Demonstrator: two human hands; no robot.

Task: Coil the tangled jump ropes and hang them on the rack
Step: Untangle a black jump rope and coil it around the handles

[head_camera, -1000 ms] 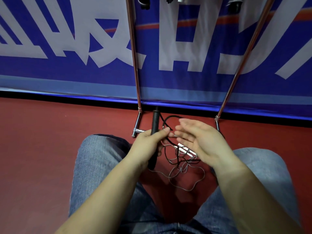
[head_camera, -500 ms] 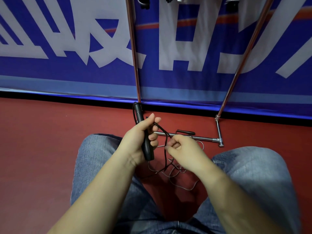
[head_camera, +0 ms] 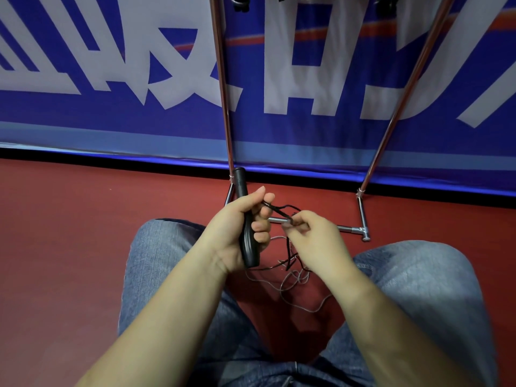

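My left hand (head_camera: 240, 227) grips a black jump rope handle (head_camera: 243, 216) upright, with a loop of thin black cord (head_camera: 279, 209) caught under its fingers. Just to the right, my right hand (head_camera: 310, 236) pinches that cord between thumb and fingertips. A tangle of black and grey rope (head_camera: 293, 275) lies on the red floor between my knees. The metal rack (head_camera: 223, 93) stands in front, its two poles rising out of view and its base bar (head_camera: 349, 229) on the floor behind my hands.
A blue banner wall (head_camera: 111, 79) with large white letters stands close behind the rack. Dark items (head_camera: 240, 2) hang at the top edge of view. My knees in blue jeans (head_camera: 156, 247) flank the rope pile. Red floor (head_camera: 69, 233) spreads to the left.
My right hand went from flat and open to pinching the cord, then lifted toward my left hand. My left hand tilted the handle and rose a little.
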